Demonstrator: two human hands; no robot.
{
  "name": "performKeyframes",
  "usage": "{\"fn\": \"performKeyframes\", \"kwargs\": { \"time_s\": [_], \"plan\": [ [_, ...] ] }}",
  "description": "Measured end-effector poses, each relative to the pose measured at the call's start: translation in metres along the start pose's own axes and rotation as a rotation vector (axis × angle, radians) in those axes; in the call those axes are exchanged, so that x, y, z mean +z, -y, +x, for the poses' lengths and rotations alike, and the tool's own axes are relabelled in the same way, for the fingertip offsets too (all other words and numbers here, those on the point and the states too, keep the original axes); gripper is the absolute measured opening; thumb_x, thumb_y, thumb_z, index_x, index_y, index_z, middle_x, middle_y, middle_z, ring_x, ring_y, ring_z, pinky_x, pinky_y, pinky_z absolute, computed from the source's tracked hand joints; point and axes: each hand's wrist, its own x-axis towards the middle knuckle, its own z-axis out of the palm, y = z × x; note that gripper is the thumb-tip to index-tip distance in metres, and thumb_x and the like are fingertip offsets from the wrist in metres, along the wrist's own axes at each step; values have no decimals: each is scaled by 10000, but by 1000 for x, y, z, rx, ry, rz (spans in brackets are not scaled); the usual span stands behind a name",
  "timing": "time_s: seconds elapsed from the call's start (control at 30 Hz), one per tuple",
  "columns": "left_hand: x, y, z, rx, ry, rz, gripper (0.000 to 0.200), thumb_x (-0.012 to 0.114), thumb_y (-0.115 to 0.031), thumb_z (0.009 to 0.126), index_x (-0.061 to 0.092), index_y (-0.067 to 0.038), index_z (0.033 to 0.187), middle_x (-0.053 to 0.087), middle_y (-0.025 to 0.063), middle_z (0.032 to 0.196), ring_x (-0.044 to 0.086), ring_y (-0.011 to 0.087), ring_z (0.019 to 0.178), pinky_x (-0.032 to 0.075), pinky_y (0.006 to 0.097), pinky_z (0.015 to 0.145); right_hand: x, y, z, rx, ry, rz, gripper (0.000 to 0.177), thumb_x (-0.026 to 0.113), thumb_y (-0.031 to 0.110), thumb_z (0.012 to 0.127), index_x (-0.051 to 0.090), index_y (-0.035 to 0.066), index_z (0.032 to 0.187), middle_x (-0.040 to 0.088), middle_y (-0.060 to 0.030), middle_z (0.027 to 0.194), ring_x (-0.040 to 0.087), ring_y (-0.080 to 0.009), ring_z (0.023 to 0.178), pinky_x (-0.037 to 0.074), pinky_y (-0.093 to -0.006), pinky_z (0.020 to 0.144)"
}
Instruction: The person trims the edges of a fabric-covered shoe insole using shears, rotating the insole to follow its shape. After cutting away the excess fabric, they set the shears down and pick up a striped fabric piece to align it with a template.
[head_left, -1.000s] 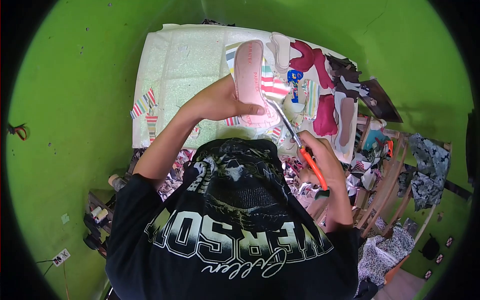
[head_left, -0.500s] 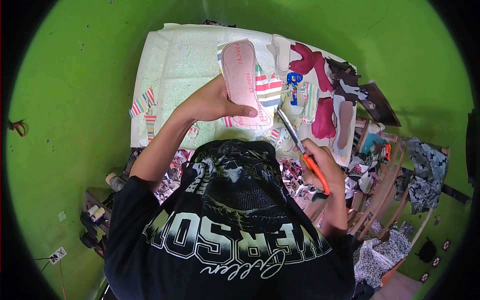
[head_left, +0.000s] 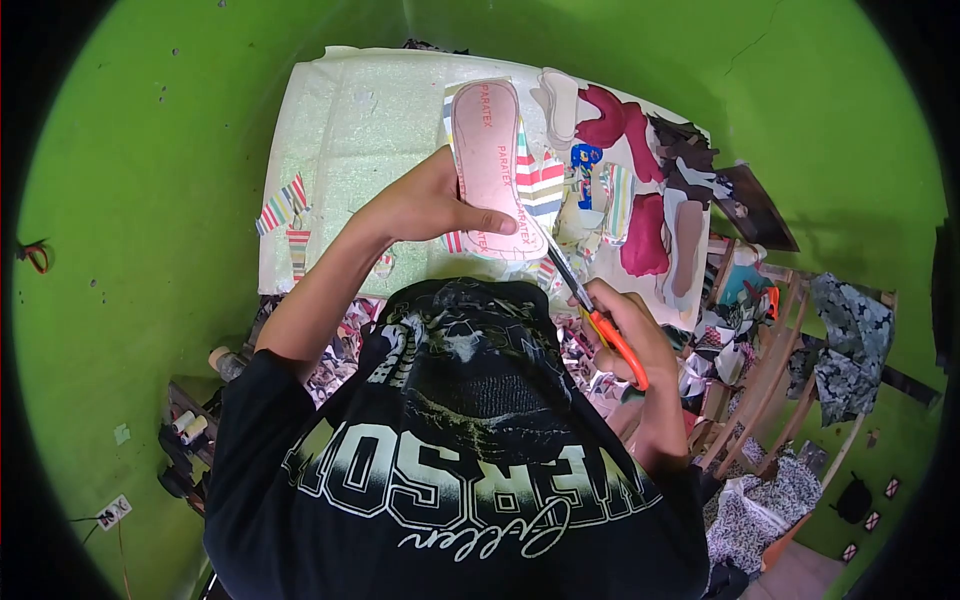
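Note:
My left hand [head_left: 430,205] grips a pink insole [head_left: 487,150] printed PARATEX, thumb pressed on its lower part and the fingers hidden underneath. Striped fabric [head_left: 541,183] sticks out from behind the insole, mostly along its right side. In my right hand [head_left: 632,330] is a pair of scissors [head_left: 618,345] with orange handles. Their blades point up and left, with the tips right at the insole's lower right edge. Both pieces are held over the pale covered table [head_left: 350,130].
Striped scraps [head_left: 283,205] lie at the table's left. On the right are a striped insole [head_left: 617,205], maroon pieces [head_left: 643,235], a blue packet [head_left: 587,165] and dark scraps [head_left: 690,150]. A wooden rack [head_left: 775,355] with draped cloth [head_left: 850,345] stands at the lower right.
The scissors have moved left and slightly down, bringing their tips to the insole's edge. My left hand and the insole have shifted slightly right.

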Motion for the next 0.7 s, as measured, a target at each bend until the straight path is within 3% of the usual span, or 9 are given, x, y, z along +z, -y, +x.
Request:
{"fn": "performKeyframes", "kwargs": {
  "time_s": [0.3,0.4,0.5,0.6,0.67,0.7],
  "plan": [
    [1,1,0,-2,-9,-22,811,872,-97,716,426,31,1382,609,122,1241,580,194,1146,457,346,1003,7,7,8,-70,-25,85,486,600,13,609,530,-5,1089,535,-95,622,540,-231,525,415,-318,541],
    [0,2,-1,8,-29,8,818,869,-96,720,415,31,1389,603,123,1255,576,195,1153,453,347,1008,10,5,10,-3,-15,145,467,579,90,646,524,-24,1095,533,-108,622,538,-235,526,420,-326,547],
    [-1,2,-1,1,-31,23,827,868,-96,721,406,32,1396,601,125,1263,571,198,1163,447,351,1016,12,4,10,-95,-18,194,502,563,189,661,519,-26,1112,536,-109,623,534,-238,523,422,-337,550],
    [-1,3,-1,-7,-36,31,810,861,-82,727,411,34,1390,607,120,1253,581,194,1148,457,346,1004,15,8,10,52,-5,222,574,566,264,629,512,-24,1123,530,-106,631,525,-227,538,417,-325,554],
    [1,8,-2,104,-80,2,593,848,-113,759,545,34,1247,679,109,1092,633,180,1008,501,335,904,15,7,11,50,32,371,621,585,288,596,509,-17,1132,518,-90,646,511,-197,559,408,-300,559],
    [3,10,-2,104,-80,2,593,848,-113,759,545,34,1247,679,109,1092,633,180,1008,501,335,904,17,7,11,49,31,371,621,585,288,596,509,-17,1132,518,-90,646,511,-197,559,408,-300,559]
  ]
}}
